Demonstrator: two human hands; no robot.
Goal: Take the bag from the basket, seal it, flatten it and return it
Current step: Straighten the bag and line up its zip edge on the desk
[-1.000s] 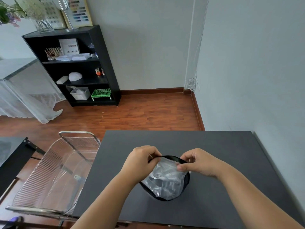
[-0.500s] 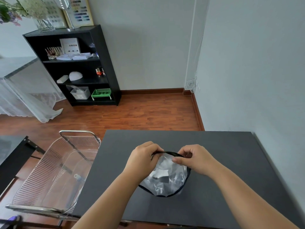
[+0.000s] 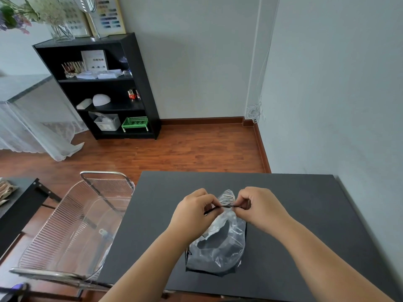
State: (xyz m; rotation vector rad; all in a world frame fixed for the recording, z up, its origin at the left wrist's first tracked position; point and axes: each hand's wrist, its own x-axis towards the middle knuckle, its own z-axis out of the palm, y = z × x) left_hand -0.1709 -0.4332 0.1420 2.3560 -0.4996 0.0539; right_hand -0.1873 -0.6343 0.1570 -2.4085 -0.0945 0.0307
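A clear plastic bag (image 3: pixel 220 247) with a black edge lies on the dark table (image 3: pixel 305 225), its top raised off the surface. Something dark and a white scrap show through the plastic. My left hand (image 3: pixel 194 212) pinches the bag's black top strip from the left. My right hand (image 3: pixel 259 208) pinches the same strip from the right, fingertips almost meeting. A striped flap (image 3: pixel 226 197) sticks up between the hands. The clear basket (image 3: pixel 72 232) stands left of the table, apart from both hands.
A black bookshelf (image 3: pixel 104 88) with small items stands against the far wall, with wooden floor (image 3: pixel 185 149) in front of it. A second dark surface (image 3: pixel 15 205) sits at the far left. The wall runs along the table's right side.
Both hands have drawn the bag's round opening together into a narrow line and lifted it. The bag now looks longer and flatter on the table.
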